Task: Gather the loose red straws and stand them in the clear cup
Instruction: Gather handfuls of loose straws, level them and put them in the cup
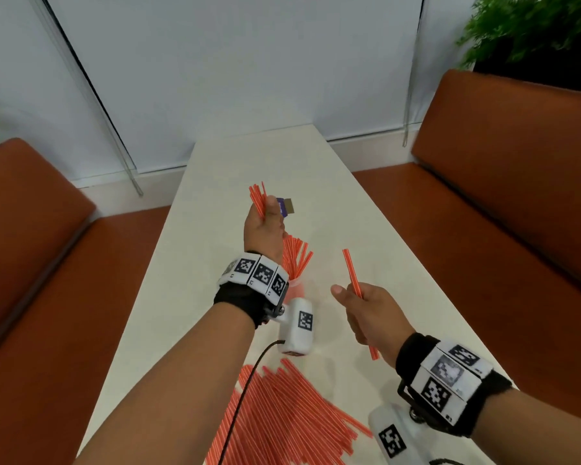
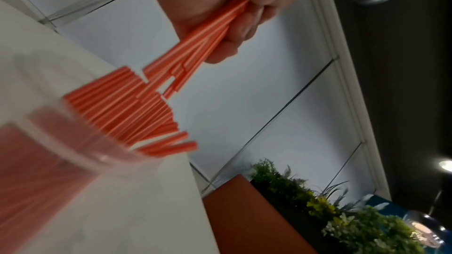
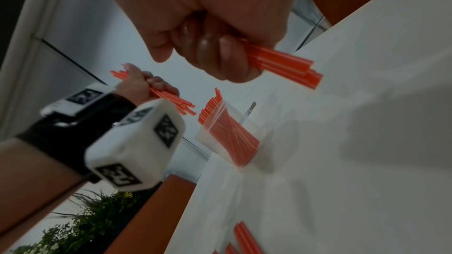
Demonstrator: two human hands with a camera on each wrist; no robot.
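Observation:
The clear cup [image 1: 296, 287] stands mid-table, packed with upright red straws [image 1: 296, 255]; it also shows blurred in the left wrist view [image 2: 73, 154] and in the right wrist view [image 3: 227, 138]. My left hand [image 1: 264, 229] hovers just above and behind it, gripping a bundle of red straws [image 1: 258, 199] whose lower ends [image 2: 195, 45] point down at the cup. My right hand [image 1: 369, 313] is to the cup's right, above the table, holding a few red straws [image 1: 353, 273] in its curled fingers [image 3: 220, 59]. A heap of loose red straws [image 1: 282, 414] lies near the table's front edge.
A small purple packet [image 1: 286, 206] lies on the white table [image 1: 366, 229] beyond the cup. Orange benches [image 1: 517, 182] flank both long sides. A green plant [image 1: 534, 28] stands at the back right. A black cable [image 1: 245, 397] crosses the straw heap.

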